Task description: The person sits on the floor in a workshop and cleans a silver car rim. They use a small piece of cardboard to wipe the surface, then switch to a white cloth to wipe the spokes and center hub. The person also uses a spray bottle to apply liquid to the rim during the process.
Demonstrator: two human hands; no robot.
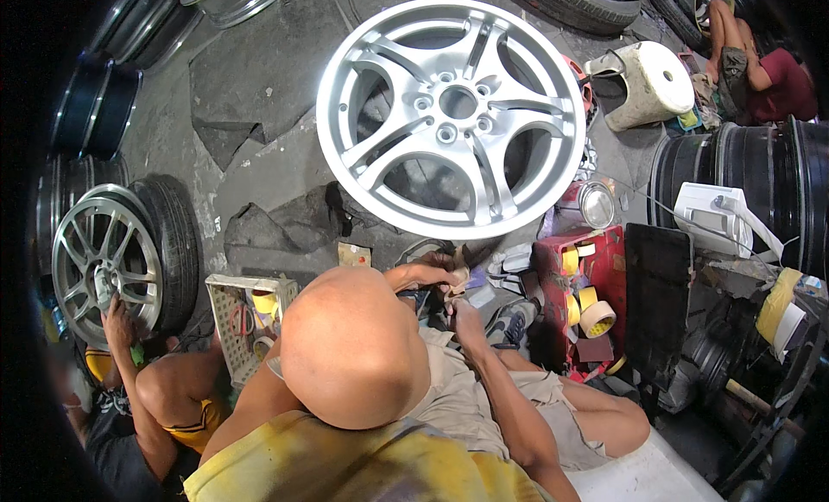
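My left hand (432,276) reaches round my raised bent knee (354,347), its fingers closed on a small tan piece (460,280) like folded paper or cloth. My right hand (466,319) is just below, fingers curled in close to the same piece; what they grip is partly hidden. Beyond my hands, a large silver alloy wheel rim (511,102) lies face up, its spokes and bolt holes showing. Neither hand touches it.
At right stand a red crate (613,243) with tape rolls, a tin can (596,204) and a white stool (661,88). A perforated basket (226,329) is at left. Beside it, a co-worker's hand (117,321) holds a cloth against another rim (78,243). Another person sits far right.
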